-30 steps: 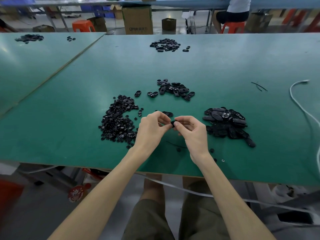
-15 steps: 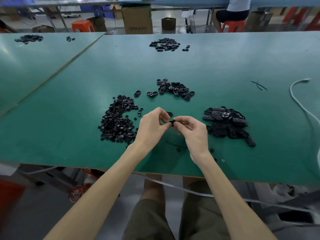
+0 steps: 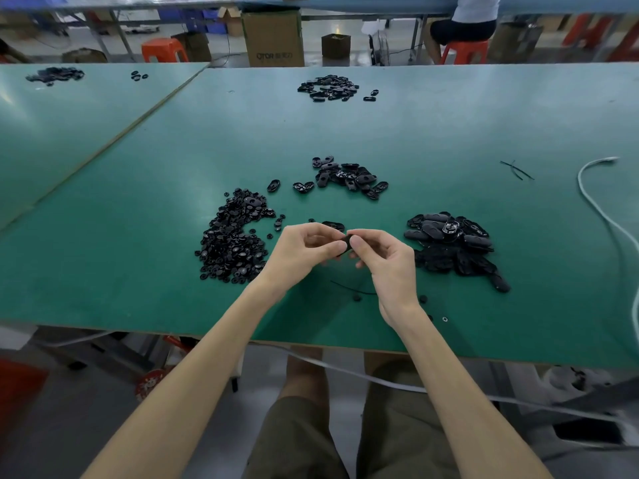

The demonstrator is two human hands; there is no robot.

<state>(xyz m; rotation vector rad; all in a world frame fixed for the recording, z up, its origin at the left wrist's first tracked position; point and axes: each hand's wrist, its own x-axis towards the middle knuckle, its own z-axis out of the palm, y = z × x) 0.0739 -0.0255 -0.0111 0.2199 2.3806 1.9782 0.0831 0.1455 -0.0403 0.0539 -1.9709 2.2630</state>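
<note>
Head view: left hand (image 3: 300, 252) and right hand (image 3: 389, 262) meet; fingers curled, pinching black part (image 3: 345, 242).

Cardboard box (image 3: 273, 36) behind green table (image 3: 449, 126); white cable (image 3: 594, 198) right; orange stool (image 3: 164, 50).

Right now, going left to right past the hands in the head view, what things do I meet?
Heap of small round black parts → left hand → black piece pinched by both hands → right hand → heap of oval black shells → white cable.
</note>
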